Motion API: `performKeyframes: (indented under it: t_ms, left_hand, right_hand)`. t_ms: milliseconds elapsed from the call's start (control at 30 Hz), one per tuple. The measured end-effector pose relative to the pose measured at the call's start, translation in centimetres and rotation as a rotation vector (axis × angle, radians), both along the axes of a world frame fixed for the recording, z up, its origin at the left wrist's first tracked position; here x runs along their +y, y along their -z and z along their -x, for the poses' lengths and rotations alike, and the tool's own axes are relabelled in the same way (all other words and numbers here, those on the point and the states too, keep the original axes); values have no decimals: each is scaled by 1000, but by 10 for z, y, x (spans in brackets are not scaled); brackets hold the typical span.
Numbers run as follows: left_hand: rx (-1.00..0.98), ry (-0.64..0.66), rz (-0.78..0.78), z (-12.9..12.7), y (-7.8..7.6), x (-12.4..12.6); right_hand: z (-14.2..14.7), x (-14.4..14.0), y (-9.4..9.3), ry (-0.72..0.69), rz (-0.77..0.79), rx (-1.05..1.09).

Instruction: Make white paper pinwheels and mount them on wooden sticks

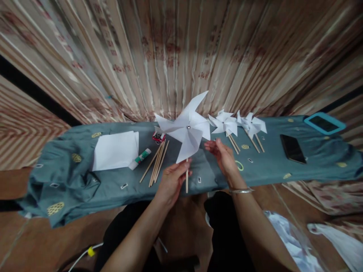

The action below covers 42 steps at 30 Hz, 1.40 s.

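Dim lt, wide-angle distortion nr edges, dark top-R corner, curtain (176,56) w/ soft blur, glint on bracelet (242,191)

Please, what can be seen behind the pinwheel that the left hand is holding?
Behind the pinwheel, the curtain shows around its upper part and the cloth around its lower part. Whatever it covers cannot be seen.
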<state>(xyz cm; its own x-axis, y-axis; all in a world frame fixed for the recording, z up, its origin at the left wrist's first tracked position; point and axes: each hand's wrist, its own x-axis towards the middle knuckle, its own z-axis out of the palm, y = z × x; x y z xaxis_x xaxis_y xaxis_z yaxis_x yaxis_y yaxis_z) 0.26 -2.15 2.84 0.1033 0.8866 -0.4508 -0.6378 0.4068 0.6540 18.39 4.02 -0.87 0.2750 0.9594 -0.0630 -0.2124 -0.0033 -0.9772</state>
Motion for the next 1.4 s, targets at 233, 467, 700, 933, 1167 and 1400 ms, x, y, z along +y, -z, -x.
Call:
performKeyframes:
  t_ms: [233, 467, 700, 933, 1167, 1400]
  left_hand:
    - [46, 86, -50, -14, 21, 30]
    - [8, 67, -50, -15, 36, 41]
    - [0, 5, -90, -8, 32, 54]
    - [44, -10, -117, -5, 33, 55]
    - [57, 3, -119, -5, 37, 56]
    - [126, 19, -141, 0, 43, 54]
  right_hand:
    - [-21, 9, 5, 152, -85, -94]
    - [-11, 4, 6, 116, -45, -146]
    - [29, -21, 7, -517, 74, -127]
    - [35, -22, 7, -607, 100, -128]
    - [43, -23, 9, -631, 37, -168]
    - [41, -22, 10, -576, -6, -354]
